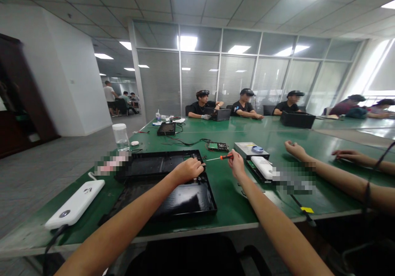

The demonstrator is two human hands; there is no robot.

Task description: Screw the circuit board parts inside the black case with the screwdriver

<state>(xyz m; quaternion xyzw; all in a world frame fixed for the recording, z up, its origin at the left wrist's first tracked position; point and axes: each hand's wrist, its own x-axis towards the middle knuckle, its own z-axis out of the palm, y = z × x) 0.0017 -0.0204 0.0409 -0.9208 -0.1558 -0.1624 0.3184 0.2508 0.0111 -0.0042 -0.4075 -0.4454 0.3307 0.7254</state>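
My left hand (187, 170) is closed and rests on the far edge of a black open case (185, 200) lying on the green table (228, 193); what its fingers hold is hidden. My right hand (237, 163) is pinched round a small screwdriver (219, 157) with an orange and black handle, its thin shaft pointing left toward the left hand. A second black case part (154, 165) lies just behind the first.
A white power bank (75, 204) with a cable lies at the left. A green circuit board (218, 146), a silver drive (250, 149), a white device (262, 165) and a clear jar (120, 137) stand further back. Another person's arms (339, 173) reach in at right. Several people sit opposite.
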